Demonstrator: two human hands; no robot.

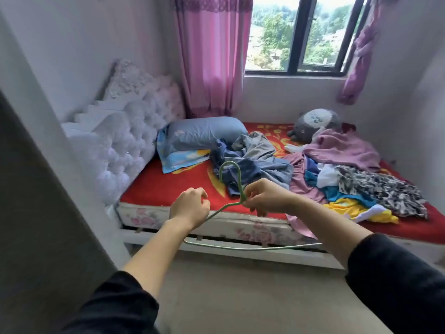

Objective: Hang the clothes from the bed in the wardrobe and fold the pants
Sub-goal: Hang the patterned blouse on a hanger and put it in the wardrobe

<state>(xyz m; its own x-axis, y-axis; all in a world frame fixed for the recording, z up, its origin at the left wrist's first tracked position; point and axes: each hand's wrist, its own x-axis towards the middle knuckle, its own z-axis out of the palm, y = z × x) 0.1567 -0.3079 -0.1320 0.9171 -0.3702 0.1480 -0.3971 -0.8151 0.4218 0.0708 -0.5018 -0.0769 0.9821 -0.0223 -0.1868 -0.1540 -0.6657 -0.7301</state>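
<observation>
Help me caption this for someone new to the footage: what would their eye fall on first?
First the green hanger, held up in mid-frame by the left hand at its shoulder and the right hand at its neck. Behind it, a jumbled pile of clothes sprawls across the right side of the bright red bed. A pink curtain hangs beside the window at the top.

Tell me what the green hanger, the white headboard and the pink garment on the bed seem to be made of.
The green hanger: probably wire with a plastic coat; it is very thin, evenly coloured and slightly shiny.
The white headboard: padded upholstery, perhaps faux leather; deep button tufts and a soft sheen show.
The pink garment: knitted fabric, matt; fine ribs show on it.
</observation>
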